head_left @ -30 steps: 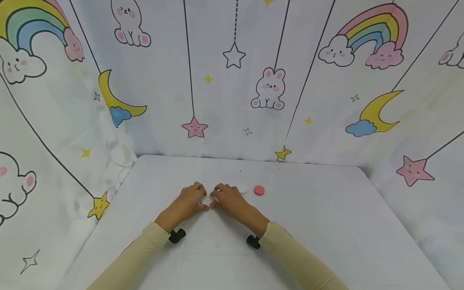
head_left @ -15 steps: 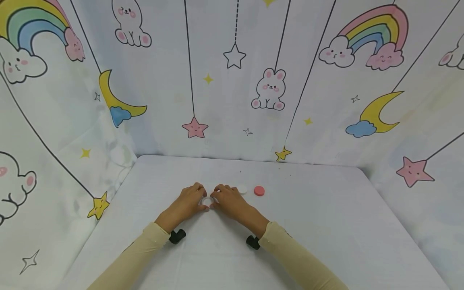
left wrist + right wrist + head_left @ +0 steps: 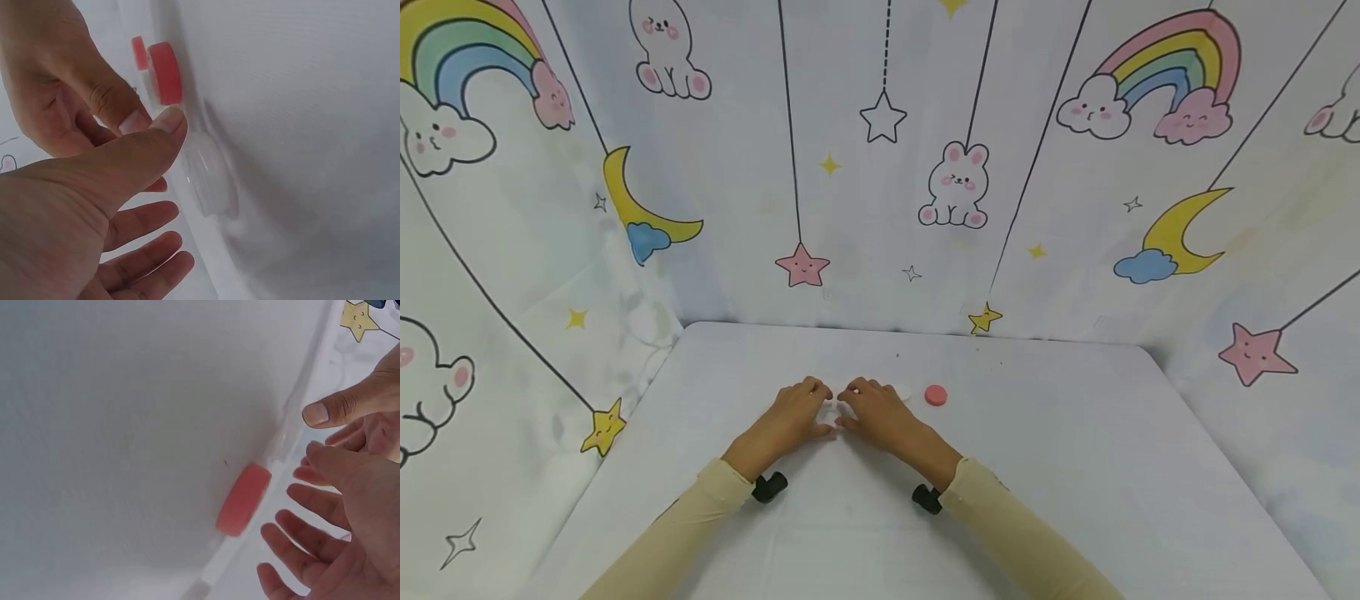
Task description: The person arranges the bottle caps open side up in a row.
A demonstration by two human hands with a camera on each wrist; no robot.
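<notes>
Though close together, left hand (image 3: 788, 415) and right hand (image 3: 880, 412) palm-inward, fingers (image 3: 148, 219) loosely apart.

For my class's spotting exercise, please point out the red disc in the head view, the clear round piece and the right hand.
Red disc (image 3: 936, 395): head view, its top face.
Clear round piece (image 3: 209, 175): left wrist view, its visible middle.
Right hand (image 3: 878, 408): head view, back of the hand.

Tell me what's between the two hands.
A clear round container; the head view shows it between the left hand and the right hand.
</notes>
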